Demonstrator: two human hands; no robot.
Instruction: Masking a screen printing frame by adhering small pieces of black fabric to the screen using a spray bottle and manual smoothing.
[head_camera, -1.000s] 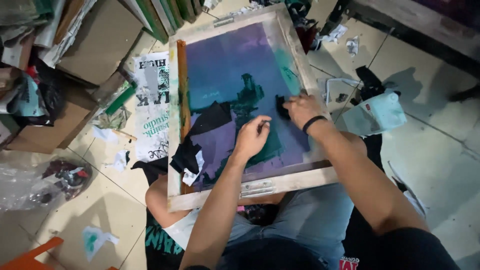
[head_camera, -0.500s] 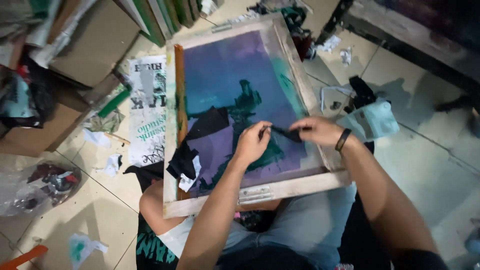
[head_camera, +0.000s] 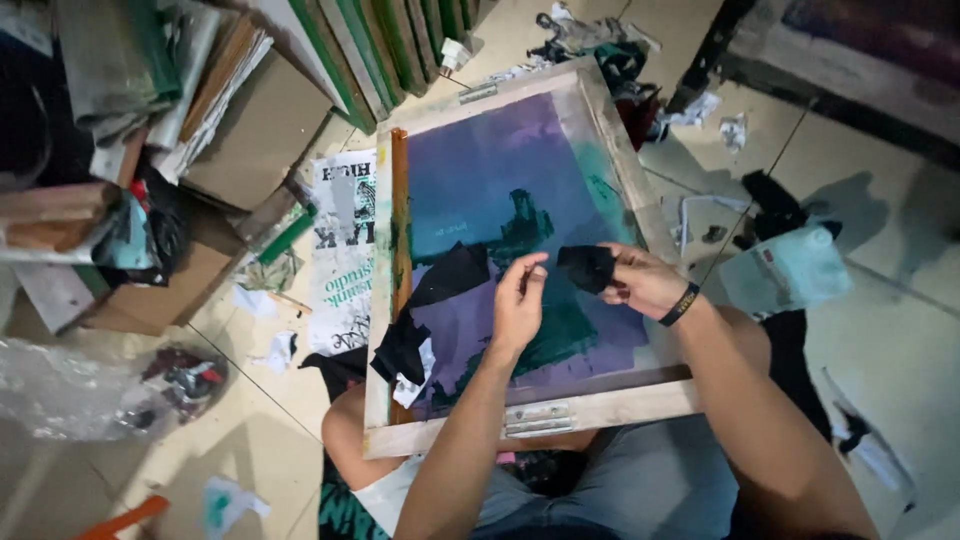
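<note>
A wooden-framed printing screen (head_camera: 545, 412) rests tilted on my lap, its purple mesh stained green and black. My right hand (head_camera: 640, 280), with a black wristband, holds a small crumpled black cloth (head_camera: 586, 267) above the middle of the mesh. My left hand (head_camera: 520, 298) hovers just left of it, fingertips pinched together near the cloth's edge. A larger black rag (head_camera: 447, 277) lies on the mesh to the left, and another black scrap with white paper (head_camera: 405, 352) sits by the frame's left rail.
Cardboard boxes (head_camera: 240, 140) and stacked framed screens (head_camera: 380, 45) crowd the upper left. Printed paper sheets (head_camera: 343, 250) lie on the tiled floor left of the frame. A clear plastic bag (head_camera: 100, 395) sits lower left, a pale bag (head_camera: 790, 270) and scraps at right.
My right hand has lifted off the mesh with the black cloth and moved slightly left. My left hand rose from the mesh toward it. The view has shifted.
</note>
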